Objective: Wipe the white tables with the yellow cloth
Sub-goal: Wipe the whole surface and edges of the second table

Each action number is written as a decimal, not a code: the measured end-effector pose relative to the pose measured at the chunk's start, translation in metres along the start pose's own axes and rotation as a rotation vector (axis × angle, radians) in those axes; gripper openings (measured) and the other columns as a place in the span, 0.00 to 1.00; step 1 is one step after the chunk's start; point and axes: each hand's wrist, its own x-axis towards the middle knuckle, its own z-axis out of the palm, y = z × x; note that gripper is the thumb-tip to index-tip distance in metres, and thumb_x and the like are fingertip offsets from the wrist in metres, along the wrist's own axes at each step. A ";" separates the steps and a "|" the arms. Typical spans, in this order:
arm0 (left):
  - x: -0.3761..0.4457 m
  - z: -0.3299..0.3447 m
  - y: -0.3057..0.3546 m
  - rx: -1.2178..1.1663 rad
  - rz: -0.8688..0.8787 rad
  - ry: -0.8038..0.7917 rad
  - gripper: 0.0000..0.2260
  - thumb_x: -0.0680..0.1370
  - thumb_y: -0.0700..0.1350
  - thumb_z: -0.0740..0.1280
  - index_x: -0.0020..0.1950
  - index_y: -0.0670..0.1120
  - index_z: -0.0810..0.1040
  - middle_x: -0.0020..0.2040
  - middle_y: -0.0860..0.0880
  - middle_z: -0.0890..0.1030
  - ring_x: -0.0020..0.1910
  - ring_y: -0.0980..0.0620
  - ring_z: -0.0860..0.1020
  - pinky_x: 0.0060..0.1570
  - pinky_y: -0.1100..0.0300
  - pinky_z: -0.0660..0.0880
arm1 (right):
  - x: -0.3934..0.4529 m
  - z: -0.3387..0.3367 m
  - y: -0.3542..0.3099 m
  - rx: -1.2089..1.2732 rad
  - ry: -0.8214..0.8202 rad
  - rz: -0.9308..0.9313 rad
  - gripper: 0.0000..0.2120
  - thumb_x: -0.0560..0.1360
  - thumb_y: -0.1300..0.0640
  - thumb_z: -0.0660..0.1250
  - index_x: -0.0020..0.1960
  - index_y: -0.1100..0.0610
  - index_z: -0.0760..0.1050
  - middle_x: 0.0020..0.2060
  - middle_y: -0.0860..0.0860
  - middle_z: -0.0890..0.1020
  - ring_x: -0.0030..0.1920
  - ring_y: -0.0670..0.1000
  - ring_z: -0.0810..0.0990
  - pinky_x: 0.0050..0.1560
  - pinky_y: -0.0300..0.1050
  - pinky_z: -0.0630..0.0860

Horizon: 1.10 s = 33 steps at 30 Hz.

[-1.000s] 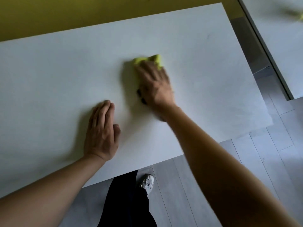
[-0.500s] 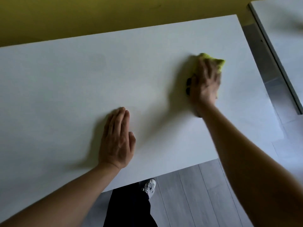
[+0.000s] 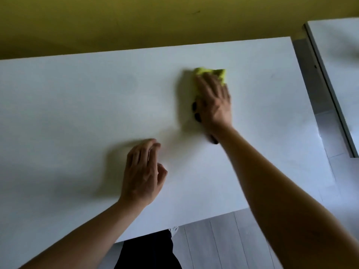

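Note:
A white table [image 3: 77,117] fills most of the head view. My right hand [image 3: 213,101] lies flat on the yellow cloth [image 3: 219,73] and presses it to the tabletop right of centre, towards the far edge; only the cloth's far end shows past my fingers. My left hand [image 3: 141,171] is near the front edge with its fingertips on the table and its fingers slightly bent, holding nothing. The picture is blurred by motion.
A second white table [image 3: 342,61] with a grey edge stands at the right, across a narrow gap. A yellow wall [image 3: 136,22] runs behind the table. Grey plank floor [image 3: 223,243] lies below the front edge, beside my dark trouser leg [image 3: 147,251].
My right hand swept the cloth right, then back left towards the middle. My left hand went from flat on the table to raised on its fingertips.

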 end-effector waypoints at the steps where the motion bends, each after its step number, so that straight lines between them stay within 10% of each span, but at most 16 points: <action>1: 0.009 -0.003 -0.002 0.001 -0.002 0.001 0.21 0.76 0.42 0.60 0.68 0.39 0.76 0.70 0.39 0.75 0.67 0.37 0.74 0.69 0.46 0.67 | 0.006 -0.011 0.022 -0.012 0.030 0.087 0.30 0.78 0.48 0.54 0.79 0.50 0.62 0.79 0.53 0.62 0.80 0.56 0.56 0.79 0.57 0.53; 11: 0.108 0.007 -0.025 0.001 -0.112 0.050 0.28 0.79 0.45 0.58 0.79 0.37 0.67 0.80 0.36 0.66 0.80 0.36 0.63 0.80 0.41 0.58 | 0.045 -0.028 0.055 -0.113 0.224 0.553 0.30 0.79 0.47 0.51 0.81 0.50 0.58 0.80 0.52 0.58 0.80 0.55 0.54 0.80 0.56 0.47; 19: 0.110 0.011 -0.025 0.027 -0.138 0.056 0.28 0.79 0.44 0.56 0.79 0.35 0.65 0.78 0.34 0.67 0.79 0.36 0.64 0.80 0.42 0.58 | 0.083 0.048 -0.091 0.005 -0.045 -0.238 0.31 0.75 0.48 0.59 0.78 0.53 0.66 0.77 0.55 0.66 0.79 0.57 0.60 0.78 0.58 0.53; 24: 0.109 0.011 -0.026 0.014 -0.116 0.104 0.27 0.80 0.43 0.57 0.78 0.35 0.66 0.76 0.35 0.69 0.78 0.36 0.66 0.79 0.41 0.61 | 0.101 0.049 -0.081 -0.035 -0.092 -0.406 0.30 0.78 0.47 0.58 0.79 0.50 0.64 0.78 0.52 0.66 0.79 0.54 0.60 0.79 0.56 0.54; 33: 0.113 0.012 -0.023 0.029 -0.119 0.134 0.26 0.79 0.42 0.57 0.77 0.35 0.69 0.78 0.36 0.69 0.79 0.37 0.65 0.79 0.42 0.61 | 0.128 -0.035 0.100 -0.056 0.120 0.206 0.31 0.76 0.45 0.51 0.79 0.49 0.63 0.78 0.53 0.64 0.78 0.56 0.59 0.78 0.55 0.54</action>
